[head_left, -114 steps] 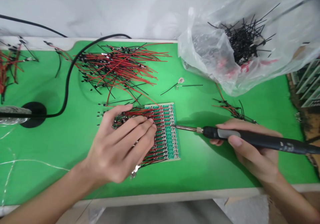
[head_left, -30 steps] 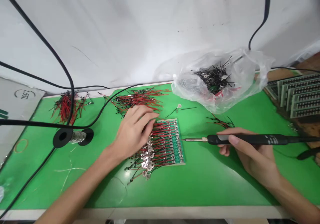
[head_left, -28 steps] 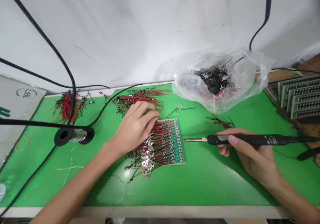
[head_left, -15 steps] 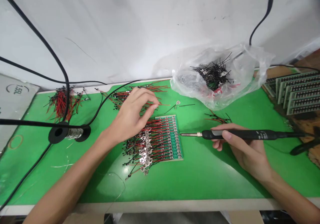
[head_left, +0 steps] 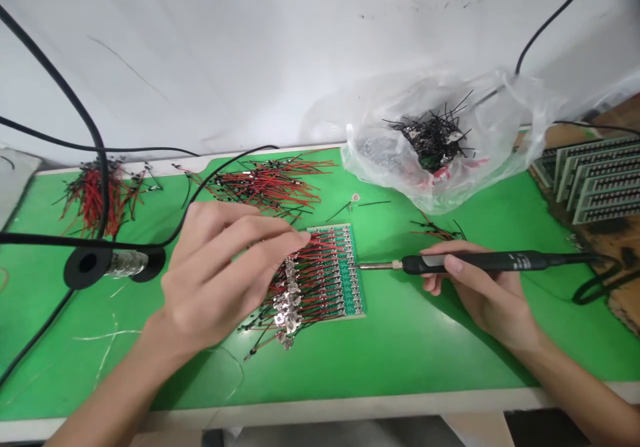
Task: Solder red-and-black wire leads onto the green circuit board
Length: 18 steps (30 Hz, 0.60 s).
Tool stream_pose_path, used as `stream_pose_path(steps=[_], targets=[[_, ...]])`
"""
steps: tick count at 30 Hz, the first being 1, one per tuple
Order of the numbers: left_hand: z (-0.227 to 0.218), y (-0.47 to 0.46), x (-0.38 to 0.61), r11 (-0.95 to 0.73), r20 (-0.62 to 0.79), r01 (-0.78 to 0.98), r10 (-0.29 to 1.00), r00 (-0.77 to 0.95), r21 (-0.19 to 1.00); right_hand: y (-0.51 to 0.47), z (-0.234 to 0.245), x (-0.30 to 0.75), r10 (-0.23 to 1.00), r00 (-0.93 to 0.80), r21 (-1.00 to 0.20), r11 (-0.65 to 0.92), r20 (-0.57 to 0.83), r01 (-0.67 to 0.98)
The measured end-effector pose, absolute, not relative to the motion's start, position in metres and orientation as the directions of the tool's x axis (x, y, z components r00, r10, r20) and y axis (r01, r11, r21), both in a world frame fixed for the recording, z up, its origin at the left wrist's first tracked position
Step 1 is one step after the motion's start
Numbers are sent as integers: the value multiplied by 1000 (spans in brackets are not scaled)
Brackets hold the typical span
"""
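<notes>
My left hand is closed in a pinch on a thin red wire, which reaches over the green circuit board. Rows of red and black wires with small silvery metal parts run off the board's left side, partly hidden under this hand. In my right hand lies a black soldering iron, held level with my fingers wrapped round its grip. Its metal tip is at the board's right edge, close to the row of solder pads; whether it touches one I cannot tell.
A pile of red wires lies behind the board, with another bundle at far left. A solder spool stands near black cables. An open plastic bag holds black wires. Several boards stand upright at right.
My left hand has come from the wire pile down and nearer to the board, bringing the red wire over it. The soldering iron has shifted slightly left, its tip closer to the pads.
</notes>
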<state>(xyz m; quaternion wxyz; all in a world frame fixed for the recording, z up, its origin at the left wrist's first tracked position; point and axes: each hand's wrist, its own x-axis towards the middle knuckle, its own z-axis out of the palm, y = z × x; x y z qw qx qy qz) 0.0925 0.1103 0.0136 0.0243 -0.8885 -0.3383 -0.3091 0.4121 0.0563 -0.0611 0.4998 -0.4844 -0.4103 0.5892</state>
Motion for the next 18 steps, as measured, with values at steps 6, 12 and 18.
stream_pose_path(steps=[6,12,18], targets=[[-8,105,90,-827,420,532,555,718,182,53,-63,416,982,-58,-972,-186,-180,-141],[-29,95,100,-795,349,561,606,715,232,51,-67,420,980,-68,-973,-193,-186,-123],[-36,92,103,-774,401,606,622,672,184,52,-62,417,975,-35,-972,-221,-219,-75]])
